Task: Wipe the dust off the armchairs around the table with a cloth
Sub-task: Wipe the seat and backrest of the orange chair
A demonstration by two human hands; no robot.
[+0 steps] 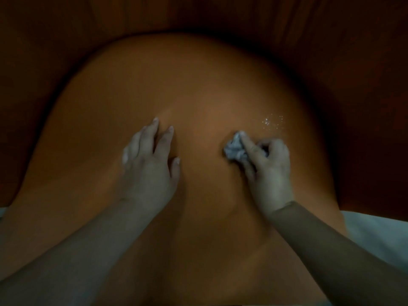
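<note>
Armchair (198,89): orange-brown, smooth rounded cushion filling centre of frame; darker upholstery behind, across top and both sides; dim light
Cloth (234,149): small, pale, crumpled into a wad; right of centre, pressed against cushion
Right hand (268,166): closed around cloth, index finger laid over the wad, other fingers curled; sleeve to the wrist
Left hand (152,160): empty, fingers spread and lying flat on cushion, left of centre, well apart from cloth
Dust specks (272,121): scatter of bright flecks just above and to the right of cloth, not yet touched
Pale fabric (375,235): lower right edge; nature unclear
Step in hand, by judgement: wiping cushion surface
Next move, by judgement: cloth pushed up-right across specks, light even pressure, left hand steadying
</note>
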